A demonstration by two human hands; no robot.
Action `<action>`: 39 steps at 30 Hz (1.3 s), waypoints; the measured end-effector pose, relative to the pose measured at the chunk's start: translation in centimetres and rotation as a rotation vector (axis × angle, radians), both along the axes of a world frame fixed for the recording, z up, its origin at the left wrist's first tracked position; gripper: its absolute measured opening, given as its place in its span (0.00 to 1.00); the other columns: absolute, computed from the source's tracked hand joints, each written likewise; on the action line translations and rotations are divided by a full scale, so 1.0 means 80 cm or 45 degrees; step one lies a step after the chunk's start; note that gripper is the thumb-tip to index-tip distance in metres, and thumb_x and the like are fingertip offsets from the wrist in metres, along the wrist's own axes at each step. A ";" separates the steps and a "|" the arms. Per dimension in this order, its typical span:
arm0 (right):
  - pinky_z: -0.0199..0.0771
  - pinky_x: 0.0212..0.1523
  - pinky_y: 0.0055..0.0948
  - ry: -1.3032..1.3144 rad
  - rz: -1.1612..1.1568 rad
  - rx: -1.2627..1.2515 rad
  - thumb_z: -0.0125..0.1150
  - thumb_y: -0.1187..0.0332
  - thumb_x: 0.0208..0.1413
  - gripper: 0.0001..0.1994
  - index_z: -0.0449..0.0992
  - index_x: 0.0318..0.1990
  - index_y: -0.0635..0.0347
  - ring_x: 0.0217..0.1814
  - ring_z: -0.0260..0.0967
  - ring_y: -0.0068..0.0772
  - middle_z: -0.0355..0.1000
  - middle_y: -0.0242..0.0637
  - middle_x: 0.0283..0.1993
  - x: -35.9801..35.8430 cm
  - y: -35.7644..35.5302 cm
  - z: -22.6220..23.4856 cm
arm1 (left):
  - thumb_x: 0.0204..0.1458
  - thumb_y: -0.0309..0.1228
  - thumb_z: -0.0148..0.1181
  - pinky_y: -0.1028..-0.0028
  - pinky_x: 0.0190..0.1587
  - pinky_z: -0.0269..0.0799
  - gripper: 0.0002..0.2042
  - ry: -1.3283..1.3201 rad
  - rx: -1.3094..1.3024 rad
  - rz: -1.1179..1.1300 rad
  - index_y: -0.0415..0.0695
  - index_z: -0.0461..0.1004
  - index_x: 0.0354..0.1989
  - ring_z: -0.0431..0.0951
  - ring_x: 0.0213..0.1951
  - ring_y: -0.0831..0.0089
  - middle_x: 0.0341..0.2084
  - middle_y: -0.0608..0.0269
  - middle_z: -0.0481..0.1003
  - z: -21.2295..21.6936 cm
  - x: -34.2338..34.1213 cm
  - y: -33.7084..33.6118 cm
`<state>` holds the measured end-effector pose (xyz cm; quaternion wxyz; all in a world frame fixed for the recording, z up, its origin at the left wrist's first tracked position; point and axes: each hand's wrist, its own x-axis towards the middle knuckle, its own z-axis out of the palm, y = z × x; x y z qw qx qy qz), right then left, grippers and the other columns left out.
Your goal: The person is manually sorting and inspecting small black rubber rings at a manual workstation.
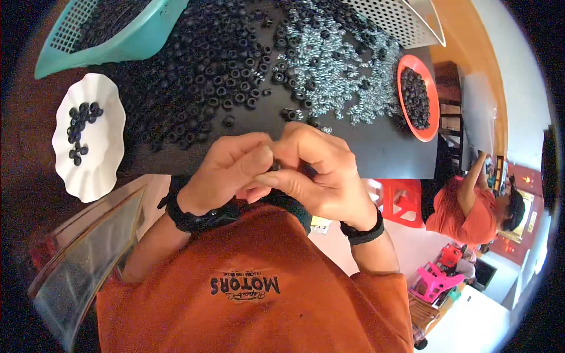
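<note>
My left hand (229, 169) and my right hand (321, 167) meet at the near edge of the dark table, fingers closed in a pinch. Between the fingertips a small dark bit shows, mostly hidden, and I cannot make out its kind. Just beyond my hands lies a wide spread of small black rings (218, 76). To its right is a heap of small silver coil springs (326, 70), with some black rings mixed in. A white scalloped plate (106, 156) on the left bears several black rings (77, 123).
A teal basket (132, 50) of dark pieces stands far left. A white perforated basket (391, 20) is at the far right. Near it, an orange bowl (434, 112) holds black pieces (415, 97). Off to the right are another person (462, 209), a red stool (403, 203) and a pink chair (435, 282).
</note>
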<state>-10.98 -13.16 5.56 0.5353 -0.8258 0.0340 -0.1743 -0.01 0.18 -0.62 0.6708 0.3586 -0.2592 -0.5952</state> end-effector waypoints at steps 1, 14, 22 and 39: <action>0.57 0.23 0.23 0.042 0.031 -0.054 0.69 0.76 0.43 0.11 0.69 0.29 0.61 0.23 0.58 0.22 0.61 0.29 0.23 -0.001 -0.002 0.004 | 0.62 0.43 0.45 0.84 0.17 0.53 0.16 -0.011 0.006 -0.004 0.43 0.67 0.30 0.61 0.16 0.87 0.15 0.73 0.64 0.001 0.002 0.001; 0.59 0.23 0.20 0.079 -0.132 -0.124 0.64 0.73 0.49 0.10 0.71 0.37 0.64 0.24 0.59 0.21 0.63 0.30 0.26 -0.026 0.000 0.010 | 0.60 0.42 0.47 0.80 0.23 0.65 0.16 0.093 0.024 -0.070 0.38 0.66 0.39 0.71 0.21 0.76 0.22 0.62 0.70 0.002 0.007 -0.002; 0.60 0.16 0.35 0.153 -0.064 -0.798 0.63 0.73 0.47 0.08 0.67 0.26 0.61 0.18 0.62 0.40 0.61 0.38 0.22 -0.026 0.007 0.015 | 0.62 0.37 0.44 0.80 0.24 0.67 0.14 -0.191 0.202 -0.019 0.38 0.68 0.39 0.71 0.22 0.79 0.22 0.65 0.70 0.012 -0.004 -0.003; 0.58 0.23 0.24 -0.030 -0.113 -0.174 0.68 0.77 0.41 0.13 0.75 0.37 0.63 0.22 0.57 0.23 0.60 0.28 0.23 -0.013 0.005 0.002 | 0.61 0.43 0.48 0.84 0.16 0.52 0.16 0.064 -0.004 0.001 0.41 0.70 0.32 0.60 0.15 0.87 0.14 0.74 0.63 0.016 -0.004 -0.007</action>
